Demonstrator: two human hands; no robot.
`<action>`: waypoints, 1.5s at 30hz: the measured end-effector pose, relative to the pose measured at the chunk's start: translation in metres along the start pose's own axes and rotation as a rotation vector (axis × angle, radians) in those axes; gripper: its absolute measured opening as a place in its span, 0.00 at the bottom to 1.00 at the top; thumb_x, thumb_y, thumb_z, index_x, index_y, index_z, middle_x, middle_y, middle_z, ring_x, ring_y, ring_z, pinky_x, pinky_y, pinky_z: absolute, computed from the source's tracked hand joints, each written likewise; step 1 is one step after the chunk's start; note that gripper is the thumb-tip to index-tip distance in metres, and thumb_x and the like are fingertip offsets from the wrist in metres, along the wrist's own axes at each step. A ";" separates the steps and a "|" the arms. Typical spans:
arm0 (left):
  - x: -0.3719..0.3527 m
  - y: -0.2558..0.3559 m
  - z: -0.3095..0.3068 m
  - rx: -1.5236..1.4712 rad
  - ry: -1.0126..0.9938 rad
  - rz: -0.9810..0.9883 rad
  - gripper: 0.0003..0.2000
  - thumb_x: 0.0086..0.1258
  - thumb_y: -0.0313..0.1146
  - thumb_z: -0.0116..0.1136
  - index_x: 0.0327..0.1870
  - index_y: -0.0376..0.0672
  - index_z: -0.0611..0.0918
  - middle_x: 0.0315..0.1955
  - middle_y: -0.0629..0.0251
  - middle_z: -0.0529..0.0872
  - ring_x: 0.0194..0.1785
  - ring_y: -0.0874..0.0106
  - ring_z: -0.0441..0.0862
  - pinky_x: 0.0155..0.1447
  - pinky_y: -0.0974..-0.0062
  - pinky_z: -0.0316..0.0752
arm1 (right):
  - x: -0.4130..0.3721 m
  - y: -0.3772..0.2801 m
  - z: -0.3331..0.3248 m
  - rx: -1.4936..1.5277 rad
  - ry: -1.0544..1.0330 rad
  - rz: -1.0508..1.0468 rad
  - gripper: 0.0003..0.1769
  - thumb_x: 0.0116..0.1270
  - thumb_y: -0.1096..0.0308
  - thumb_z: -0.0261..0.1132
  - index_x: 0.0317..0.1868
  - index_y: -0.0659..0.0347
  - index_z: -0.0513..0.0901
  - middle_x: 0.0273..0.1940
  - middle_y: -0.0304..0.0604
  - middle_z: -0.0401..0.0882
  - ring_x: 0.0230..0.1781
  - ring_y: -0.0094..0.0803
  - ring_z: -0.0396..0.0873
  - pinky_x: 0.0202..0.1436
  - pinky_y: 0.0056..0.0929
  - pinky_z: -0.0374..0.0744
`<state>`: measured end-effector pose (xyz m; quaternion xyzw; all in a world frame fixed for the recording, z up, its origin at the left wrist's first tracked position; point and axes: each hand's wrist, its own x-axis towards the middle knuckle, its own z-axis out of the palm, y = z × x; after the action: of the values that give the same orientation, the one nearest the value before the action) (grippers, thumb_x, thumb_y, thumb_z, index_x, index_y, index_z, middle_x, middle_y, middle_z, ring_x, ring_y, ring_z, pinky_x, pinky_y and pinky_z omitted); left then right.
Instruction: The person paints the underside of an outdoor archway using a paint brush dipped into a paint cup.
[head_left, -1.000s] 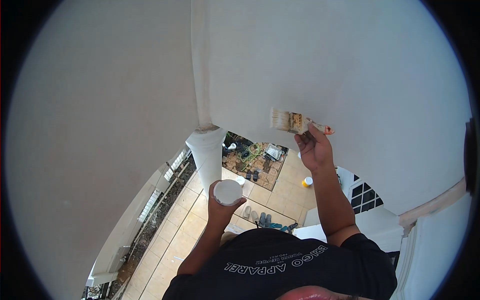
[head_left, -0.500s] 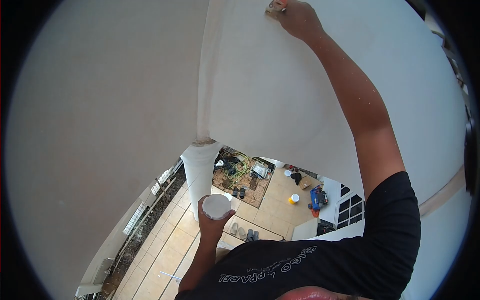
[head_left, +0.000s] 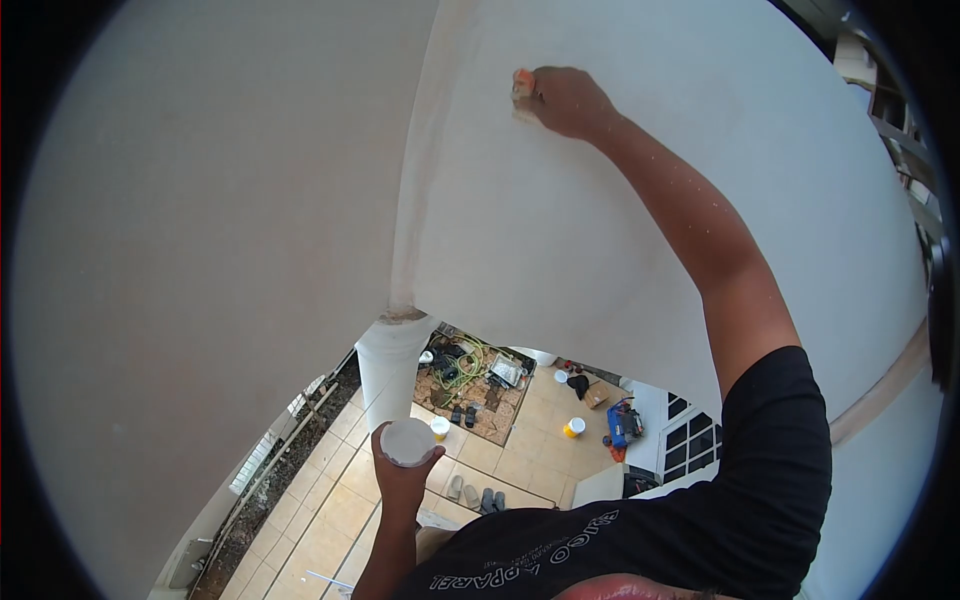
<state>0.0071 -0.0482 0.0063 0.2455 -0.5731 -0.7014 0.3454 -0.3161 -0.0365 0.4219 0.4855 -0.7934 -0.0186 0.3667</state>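
My right hand [head_left: 572, 102] is closed around a paintbrush [head_left: 522, 88] with an orange part on its handle. Its pale bristle end lies against the white ceiling [head_left: 560, 220], to the right of the ridge that divides two ceiling surfaces. Lower down, my left hand [head_left: 398, 482] is wrapped round a round cup [head_left: 408, 442] that looks filled with white paint. The cup is held roughly level, in front of the white column [head_left: 385, 370].
Far below is a tiled floor [head_left: 335, 510] with pairs of sandals [head_left: 463, 490], yellow-white buckets [head_left: 574, 428], a blue tool bag [head_left: 626, 426] and a coiled yellow-green hose [head_left: 460, 372]. A white-framed window or door [head_left: 690, 440] stands at the right.
My right hand has moved with the brush down and slightly left in view, across the ceiling. The cup in my left hand appears lower and further left as the view shifts.
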 end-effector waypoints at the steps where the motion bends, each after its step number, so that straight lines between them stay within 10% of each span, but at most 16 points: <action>1: 0.000 0.001 0.001 -0.003 -0.003 -0.004 0.41 0.44 0.25 0.80 0.59 0.38 0.65 0.50 0.56 0.77 0.54 0.66 0.77 0.54 0.68 0.76 | 0.024 0.020 -0.030 0.017 0.141 0.034 0.18 0.63 0.54 0.64 0.34 0.63 0.80 0.28 0.49 0.81 0.32 0.48 0.80 0.39 0.42 0.77; 7: -0.007 -0.008 0.003 -0.012 0.007 -0.045 0.40 0.44 0.26 0.80 0.59 0.39 0.65 0.49 0.56 0.77 0.54 0.65 0.77 0.55 0.67 0.76 | 0.051 0.053 -0.063 -0.423 0.612 -0.274 0.07 0.66 0.64 0.61 0.36 0.57 0.82 0.26 0.42 0.80 0.29 0.40 0.82 0.32 0.33 0.80; 13: -0.010 -0.008 0.004 0.042 -0.036 -0.025 0.40 0.45 0.29 0.81 0.59 0.39 0.65 0.49 0.56 0.78 0.54 0.65 0.77 0.56 0.66 0.76 | -0.127 -0.036 0.151 -0.201 0.174 -0.691 0.05 0.56 0.65 0.63 0.33 0.51 0.77 0.34 0.36 0.77 0.33 0.31 0.82 0.35 0.28 0.82; 18: -0.015 0.000 0.005 0.101 -0.055 0.021 0.40 0.44 0.31 0.82 0.58 0.39 0.66 0.49 0.57 0.79 0.53 0.66 0.78 0.55 0.67 0.77 | -0.216 -0.102 0.161 0.247 -0.146 -0.272 0.09 0.60 0.68 0.64 0.42 0.49 0.81 0.37 0.35 0.80 0.36 0.33 0.83 0.35 0.33 0.83; 24: -0.012 0.028 0.025 0.105 -0.043 0.068 0.41 0.43 0.29 0.82 0.59 0.42 0.67 0.48 0.60 0.78 0.52 0.68 0.78 0.55 0.69 0.76 | -0.234 -0.117 0.048 1.182 0.023 0.430 0.10 0.62 0.74 0.68 0.43 0.64 0.80 0.39 0.43 0.83 0.37 0.26 0.84 0.39 0.25 0.83; 40: -0.021 0.041 0.064 0.276 -0.098 0.230 0.40 0.44 0.38 0.83 0.57 0.42 0.67 0.47 0.58 0.80 0.52 0.68 0.81 0.54 0.70 0.78 | -0.284 -0.158 0.016 1.143 -0.195 0.059 0.12 0.56 0.72 0.72 0.40 0.65 0.81 0.32 0.43 0.84 0.31 0.23 0.83 0.34 0.22 0.81; 45: -0.018 0.041 0.062 0.210 -0.055 0.199 0.36 0.43 0.36 0.82 0.54 0.42 0.71 0.45 0.58 0.81 0.50 0.63 0.81 0.53 0.66 0.77 | -0.277 -0.151 0.010 1.309 -0.202 0.248 0.12 0.57 0.74 0.71 0.41 0.66 0.80 0.34 0.43 0.83 0.33 0.24 0.82 0.36 0.23 0.81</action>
<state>-0.0185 0.0006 0.0591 0.2029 -0.6739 -0.6066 0.3697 -0.1357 0.0977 0.2003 0.5089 -0.7212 0.4631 -0.0798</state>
